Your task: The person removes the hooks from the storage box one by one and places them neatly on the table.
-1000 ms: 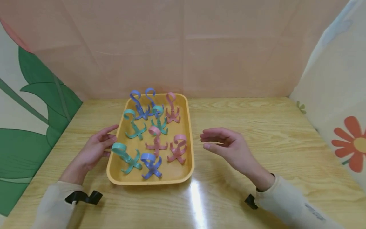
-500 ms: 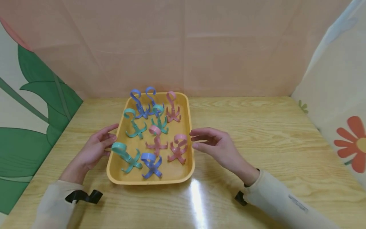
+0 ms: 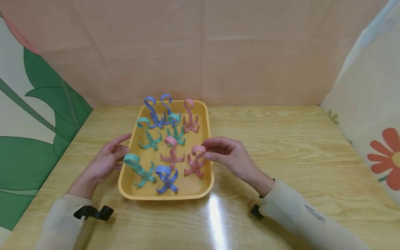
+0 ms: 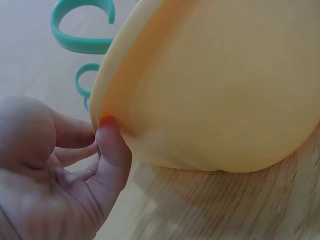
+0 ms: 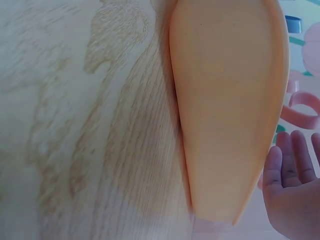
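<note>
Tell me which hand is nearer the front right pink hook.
Right. The right hand is just beside the pink hook; the left hand is across the yellow tray, at its left rim.

"How's the yellow tray [image 3: 189, 189] lying?"
"Rectangular, round-cornered, long sides running roughly six to twelve o'clock."
"And the pink four-pronged hanger hook [image 3: 194, 168]?"
"Inside, at four o'clock, curl uppermost."

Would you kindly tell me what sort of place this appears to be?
It looks like an indoor table-top work corner, perhaps a decorated booth: there is a wood-grain table, a pink backdrop behind it, and a red flower picture beside it.
</note>
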`<state>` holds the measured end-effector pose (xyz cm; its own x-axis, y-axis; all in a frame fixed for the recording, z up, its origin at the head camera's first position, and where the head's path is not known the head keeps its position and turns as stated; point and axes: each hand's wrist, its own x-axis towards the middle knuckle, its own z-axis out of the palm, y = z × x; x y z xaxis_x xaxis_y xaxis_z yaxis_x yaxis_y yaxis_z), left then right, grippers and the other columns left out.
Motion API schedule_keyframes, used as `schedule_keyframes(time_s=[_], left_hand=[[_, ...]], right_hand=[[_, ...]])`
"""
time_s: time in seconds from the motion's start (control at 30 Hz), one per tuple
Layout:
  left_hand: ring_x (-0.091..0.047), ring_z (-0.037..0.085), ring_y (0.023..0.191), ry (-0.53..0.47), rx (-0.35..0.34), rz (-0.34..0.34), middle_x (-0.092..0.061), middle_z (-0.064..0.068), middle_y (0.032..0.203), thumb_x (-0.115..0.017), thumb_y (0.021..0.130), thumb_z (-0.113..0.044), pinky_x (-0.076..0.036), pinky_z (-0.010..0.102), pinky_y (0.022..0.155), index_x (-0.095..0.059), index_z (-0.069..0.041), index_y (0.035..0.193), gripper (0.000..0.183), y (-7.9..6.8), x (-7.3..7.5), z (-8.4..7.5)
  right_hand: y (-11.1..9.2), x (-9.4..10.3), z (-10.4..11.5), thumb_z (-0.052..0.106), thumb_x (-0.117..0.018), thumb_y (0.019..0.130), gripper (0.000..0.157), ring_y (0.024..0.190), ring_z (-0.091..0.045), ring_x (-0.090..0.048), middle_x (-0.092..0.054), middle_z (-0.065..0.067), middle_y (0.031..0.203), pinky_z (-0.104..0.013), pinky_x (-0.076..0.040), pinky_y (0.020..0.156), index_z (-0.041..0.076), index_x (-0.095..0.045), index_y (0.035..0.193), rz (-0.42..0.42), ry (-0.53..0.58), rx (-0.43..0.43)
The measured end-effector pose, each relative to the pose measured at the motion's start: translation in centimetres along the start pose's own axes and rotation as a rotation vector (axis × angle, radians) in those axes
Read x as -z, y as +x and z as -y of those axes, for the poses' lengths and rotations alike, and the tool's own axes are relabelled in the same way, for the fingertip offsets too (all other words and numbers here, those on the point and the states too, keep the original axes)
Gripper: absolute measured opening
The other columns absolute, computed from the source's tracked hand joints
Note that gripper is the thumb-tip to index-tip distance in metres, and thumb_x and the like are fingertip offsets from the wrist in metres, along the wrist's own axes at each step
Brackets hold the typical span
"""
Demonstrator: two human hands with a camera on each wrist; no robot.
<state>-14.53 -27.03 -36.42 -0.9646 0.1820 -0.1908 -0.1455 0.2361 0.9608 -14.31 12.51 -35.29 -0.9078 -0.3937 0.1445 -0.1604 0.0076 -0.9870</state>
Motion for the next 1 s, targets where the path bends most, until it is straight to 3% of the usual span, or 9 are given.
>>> schedule_keyframes(time_s=[0.43, 0.77, 1.0], left_hand=[[-0.068, 0.015, 0.089, -0.018, -0.007, 0.005, -0.059, 0.005, 0.105, -0.040, 0.110, -0.015, -0.059, 0.034, 0.066, -0.020, -0.011, 0.161, 0.055, 0.06, 0.03, 0.27], [-0.068, 0.015, 0.089, -0.009, 0.002, -0.002, -0.058, 0.009, 0.108, -0.039, 0.110, -0.016, -0.059, 0.035, 0.067, -0.020, -0.012, 0.161, 0.055, 0.08, -0.11, 0.12], [-0.068, 0.016, 0.089, -0.006, 0.000, -0.004, -0.058, 0.013, 0.111, -0.039, 0.110, -0.016, -0.059, 0.035, 0.067, -0.020, -0.012, 0.161, 0.055, 0.01, -0.13, 0.06]], right_hand=[[0.17, -0.47, 0.13, -0.002, -0.074, 0.089, 0.030, 0.099, -0.024, -0.070, -0.072, -0.015, 0.113, -0.035, -0.058, 0.085, -0.006, -0.069, 0.118, -0.011, -0.029, 0.022], [0.19, -0.72, 0.20, 0.004, -0.076, 0.089, 0.023, 0.097, -0.025, -0.071, -0.071, -0.023, 0.110, -0.035, -0.058, 0.083, -0.001, -0.074, 0.112, -0.021, -0.046, 0.024], [0.21, -0.72, 0.19, 0.006, -0.077, 0.089, 0.022, 0.097, -0.025, -0.071, -0.072, -0.021, 0.109, -0.034, -0.058, 0.082, 0.001, -0.075, 0.111, -0.037, -0.061, 0.019]])
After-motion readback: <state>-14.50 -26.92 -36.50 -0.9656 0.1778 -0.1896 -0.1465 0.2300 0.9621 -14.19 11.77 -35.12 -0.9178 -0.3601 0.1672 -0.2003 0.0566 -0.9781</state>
